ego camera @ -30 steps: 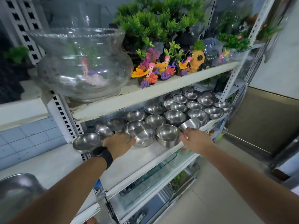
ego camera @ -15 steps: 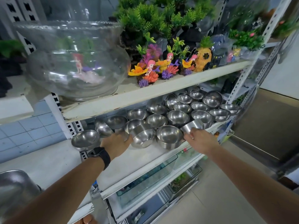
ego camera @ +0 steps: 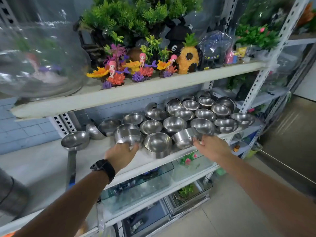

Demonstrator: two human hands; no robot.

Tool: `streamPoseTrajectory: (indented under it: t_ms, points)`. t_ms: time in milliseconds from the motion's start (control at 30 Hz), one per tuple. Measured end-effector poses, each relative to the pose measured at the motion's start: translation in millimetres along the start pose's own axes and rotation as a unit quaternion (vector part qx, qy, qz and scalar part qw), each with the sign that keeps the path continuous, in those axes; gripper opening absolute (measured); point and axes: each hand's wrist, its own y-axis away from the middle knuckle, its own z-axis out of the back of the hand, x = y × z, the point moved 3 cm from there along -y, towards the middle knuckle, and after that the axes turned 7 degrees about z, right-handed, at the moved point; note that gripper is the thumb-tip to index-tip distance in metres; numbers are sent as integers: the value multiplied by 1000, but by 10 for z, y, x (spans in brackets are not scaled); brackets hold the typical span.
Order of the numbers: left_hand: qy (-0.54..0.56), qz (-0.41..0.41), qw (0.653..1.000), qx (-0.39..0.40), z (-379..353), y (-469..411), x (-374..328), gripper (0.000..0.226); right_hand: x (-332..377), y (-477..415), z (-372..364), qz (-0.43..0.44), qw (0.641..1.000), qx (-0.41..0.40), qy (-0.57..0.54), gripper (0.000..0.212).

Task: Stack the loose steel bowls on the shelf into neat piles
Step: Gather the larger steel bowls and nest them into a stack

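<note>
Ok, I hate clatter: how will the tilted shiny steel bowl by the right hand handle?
The tilted shiny steel bowl looks thin-walled, so probably light and stiff. Its polished round side may slip from the right hand.

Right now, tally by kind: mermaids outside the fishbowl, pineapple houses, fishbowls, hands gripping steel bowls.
Mermaid figurines: 3
Pineapple house: 1
Glass fishbowl: 1
Hands with a grip on steel bowls: 2 (left hand, right hand)
Total: 7

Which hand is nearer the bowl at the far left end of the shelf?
Left. The left hand grips a bowl pile just right of that end bowl; the right hand holds a tilted bowl much farther right.
</note>
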Motion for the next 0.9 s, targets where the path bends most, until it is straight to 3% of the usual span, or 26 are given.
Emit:
streamPoseTrajectory:
  t_ms: [67,167,267,367,467,500,567,633,733,900]
  points:
    - [31,44,998,19,-16,54,-123,49,-47,-20,28,8,1000,-5,-5,50]
    - [52,45,997,22,-63,95,-231,52,-85,-55,74,14,1000,-14,-10,52]
    - [42,18,999,18,-72,118,-311,33,-94,-67,0,13,999,-17,-25,53]
    - [106,45,992,60,-180,152,-396,59,-101,-107,12,11,999,-26,-19,57]
    - [116,91,985,89,-289,144,-427,43,-116,-154,26,-3,999,-30,-36,65]
    - [135,103,980,104,-312,126,-457,48,-114,-163,14,-10,999,-33,-41,65]
    - [138,90,980,115,-360,140,-544,59,-110,-174,2,-20,998,-36,-37,67]
    - [145,67,982,101,-367,138,-628,45,-106,-173,14,-29,999,-31,-27,71]
    - [109,77,987,87,-353,70,-691,63,-114,-195,21,-52,998,-15,-38,75]
    - [146,108,978,102,-467,-20,-691,71,-99,-277,13,-96,991,3,-90,78]
